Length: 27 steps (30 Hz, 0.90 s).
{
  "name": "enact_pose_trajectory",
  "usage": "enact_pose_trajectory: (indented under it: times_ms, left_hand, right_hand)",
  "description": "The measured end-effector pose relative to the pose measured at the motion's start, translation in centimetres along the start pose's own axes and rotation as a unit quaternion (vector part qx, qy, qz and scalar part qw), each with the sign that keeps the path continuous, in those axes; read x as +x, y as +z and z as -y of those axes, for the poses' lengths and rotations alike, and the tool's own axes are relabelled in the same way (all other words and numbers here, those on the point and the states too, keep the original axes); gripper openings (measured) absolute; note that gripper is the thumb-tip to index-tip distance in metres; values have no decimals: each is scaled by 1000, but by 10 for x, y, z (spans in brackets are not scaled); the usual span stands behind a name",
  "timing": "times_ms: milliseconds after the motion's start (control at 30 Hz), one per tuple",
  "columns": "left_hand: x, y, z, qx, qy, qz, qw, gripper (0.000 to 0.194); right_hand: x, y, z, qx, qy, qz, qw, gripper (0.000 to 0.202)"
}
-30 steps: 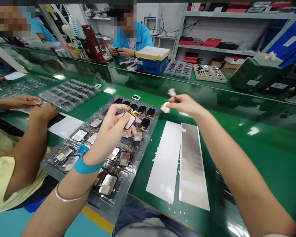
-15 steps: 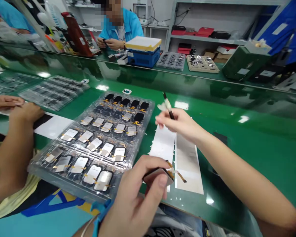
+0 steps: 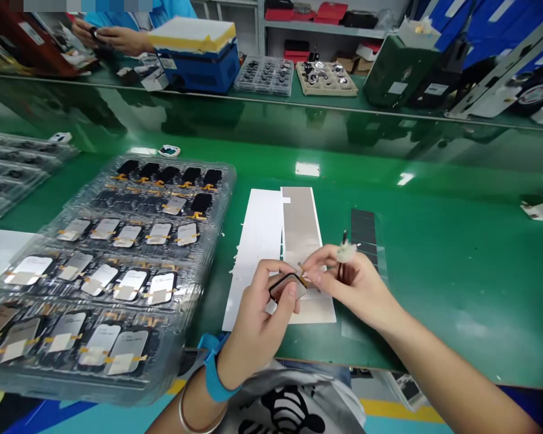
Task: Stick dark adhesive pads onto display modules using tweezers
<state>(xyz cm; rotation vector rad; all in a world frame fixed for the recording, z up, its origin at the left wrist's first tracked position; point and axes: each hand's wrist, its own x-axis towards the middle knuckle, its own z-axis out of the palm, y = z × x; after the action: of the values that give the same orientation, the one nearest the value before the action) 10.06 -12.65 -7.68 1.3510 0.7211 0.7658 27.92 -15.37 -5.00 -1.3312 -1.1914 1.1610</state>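
My left hand, with a blue band at the wrist, grips a small screen module between thumb and fingers. At the module's right edge, the fingertips of my right hand pinch its thin orange flex cable. A dark, slim tool with a whitish tuft is also held in my right hand, pointing up. Beneath both hands lie a white strip sheet and a greyish-beige sheet. On the left, a clear plastic tray holds rows of similar modules.
Black strips lie right of the sheets. A small white-rimmed part sits behind the tray. Along the back ledge stand a blue box, a parts tray, a beige tray and a green box. Another person's hands show at upper left.
The view has swung right and down. My right hand has come down from above the sheets to the module in my left hand, and its fingertips now meet the flex cable.
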Motion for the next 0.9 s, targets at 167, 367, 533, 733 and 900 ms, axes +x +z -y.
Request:
enact_pose_trajectory:
  times_ms: [167, 367, 533, 733, 900]
  left_hand:
    - [4, 0, 0, 13, -21, 6, 1000, 17]
    - [5, -2, 2, 36, 0, -6, 999, 16]
    - [6, -3, -2, 46, 5, -25, 999, 15]
    - [6, -2, -5, 11, -18, -48, 999, 17]
    - [0, -2, 0, -13, -47, -8, 999, 22]
  right_hand:
    - [-9, 0, 2, -241, -238, -80, 938, 8]
    - [-12, 4, -8, -400, -334, -91, 849, 18]
    - [-16, 12, -20, -446, -356, -100, 815, 21]
    - [-8, 12, -6, -381, -257, -64, 886, 16]
    - [39, 3, 11, -214, -48, 22, 975, 17]
